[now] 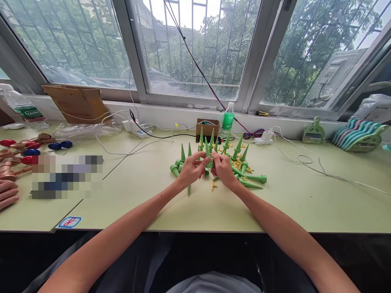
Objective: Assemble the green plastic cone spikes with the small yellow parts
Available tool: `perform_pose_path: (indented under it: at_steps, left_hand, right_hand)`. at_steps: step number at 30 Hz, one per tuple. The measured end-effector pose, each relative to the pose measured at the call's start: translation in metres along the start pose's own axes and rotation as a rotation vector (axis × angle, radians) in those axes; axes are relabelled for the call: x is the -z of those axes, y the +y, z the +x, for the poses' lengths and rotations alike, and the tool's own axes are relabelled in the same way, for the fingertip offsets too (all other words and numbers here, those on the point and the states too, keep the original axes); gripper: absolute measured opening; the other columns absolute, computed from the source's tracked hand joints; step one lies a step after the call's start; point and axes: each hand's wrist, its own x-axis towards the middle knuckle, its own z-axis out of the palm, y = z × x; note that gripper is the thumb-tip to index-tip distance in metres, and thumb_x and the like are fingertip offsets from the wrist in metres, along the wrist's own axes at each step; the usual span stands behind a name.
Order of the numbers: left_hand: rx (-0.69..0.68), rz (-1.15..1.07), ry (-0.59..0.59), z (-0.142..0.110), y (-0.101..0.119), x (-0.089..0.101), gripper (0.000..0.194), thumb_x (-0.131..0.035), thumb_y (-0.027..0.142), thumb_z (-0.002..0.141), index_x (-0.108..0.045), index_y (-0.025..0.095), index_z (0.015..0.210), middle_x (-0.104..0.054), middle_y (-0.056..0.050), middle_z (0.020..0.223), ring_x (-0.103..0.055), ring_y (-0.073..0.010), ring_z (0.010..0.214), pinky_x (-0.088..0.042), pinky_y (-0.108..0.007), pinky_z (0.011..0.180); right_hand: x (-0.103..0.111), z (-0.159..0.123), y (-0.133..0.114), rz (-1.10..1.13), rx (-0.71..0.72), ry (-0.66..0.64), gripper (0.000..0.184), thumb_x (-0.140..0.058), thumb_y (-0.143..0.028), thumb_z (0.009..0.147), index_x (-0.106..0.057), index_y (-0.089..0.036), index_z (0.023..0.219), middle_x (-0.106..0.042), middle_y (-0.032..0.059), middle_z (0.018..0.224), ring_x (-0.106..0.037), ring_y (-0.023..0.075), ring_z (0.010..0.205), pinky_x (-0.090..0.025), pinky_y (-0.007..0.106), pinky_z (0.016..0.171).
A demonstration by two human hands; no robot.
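Observation:
Over the middle of the table, my left hand [192, 170] is closed on a green plastic watering spike [208, 152], its point up and its wide collar low between my fingers. My right hand [222, 169] meets it from the right, fingers pinched at the collar; any small part under those fingertips is hidden. Several more green spikes [236, 151] stand upright behind my hands, some with yellow fittings on them. Other spikes [251, 184] lie on their sides to the right. Small yellow valves [238, 165] are heaped among them, and a single yellow valve [213, 185] lies in front.
A small cardboard box [207, 127] and a green-labelled bottle [228, 118] stand behind the spikes. Power strips [263, 139] and loose white cables [305, 159] run along the back and right. At left are wooden toys [10, 162] and another person's hand [7, 194].

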Motion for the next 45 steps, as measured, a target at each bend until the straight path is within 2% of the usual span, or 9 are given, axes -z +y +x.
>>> perform_pose_path:
  at_steps: [9, 24, 39, 45]
  left_hand:
    - [-0.022, 0.017, 0.013, 0.001, -0.002, -0.001, 0.032, -0.064, 0.047, 0.081, -0.061, 0.017, 0.088, -0.045, 0.004, 0.053, -0.050, -0.0093, 0.044, -0.037, -0.019, 0.035]
    - [-0.051, 0.026, 0.011, 0.003, -0.007, 0.000, 0.032, -0.065, 0.045, 0.082, -0.065, 0.016, 0.094, -0.047, 0.003, 0.056, -0.050, -0.0077, 0.046, -0.039, -0.017, 0.037]
    - [-0.059, 0.076, -0.013, 0.004, -0.013, 0.002, 0.037, -0.062, 0.047, 0.084, -0.064, 0.016, 0.103, -0.060, -0.003, 0.082, -0.049, -0.0045, 0.048, -0.038, -0.016, 0.036]
    - [-0.052, 0.083, -0.031, 0.005, -0.011, 0.004, 0.039, -0.063, 0.046, 0.083, -0.065, 0.016, 0.107, -0.058, -0.001, 0.073, -0.049, -0.0054, 0.047, -0.037, -0.016, 0.035]
  right_hand:
    - [-0.001, -0.001, -0.001, -0.022, 0.019, -0.002, 0.050, -0.045, -0.061, 0.089, -0.041, -0.022, 0.058, -0.034, -0.0073, 0.035, -0.037, 0.0098, 0.026, -0.023, 0.024, 0.029]
    - [0.000, 0.000, 0.001, -0.015, 0.014, -0.016, 0.049, -0.044, -0.059, 0.091, -0.041, -0.022, 0.059, -0.032, -0.0082, 0.035, -0.036, 0.0097, 0.026, -0.024, 0.024, 0.030]
    - [0.000, 0.000, 0.004, -0.045, -0.017, -0.017, 0.049, -0.043, -0.062, 0.089, -0.040, -0.023, 0.060, -0.031, -0.0078, 0.035, -0.032, 0.0094, 0.026, -0.025, 0.025, 0.032]
    - [0.000, 0.001, 0.005, -0.057, -0.017, -0.016, 0.048, -0.041, -0.060, 0.090, -0.039, -0.023, 0.060, -0.031, -0.0079, 0.035, -0.031, 0.0092, 0.027, -0.025, 0.025, 0.032]
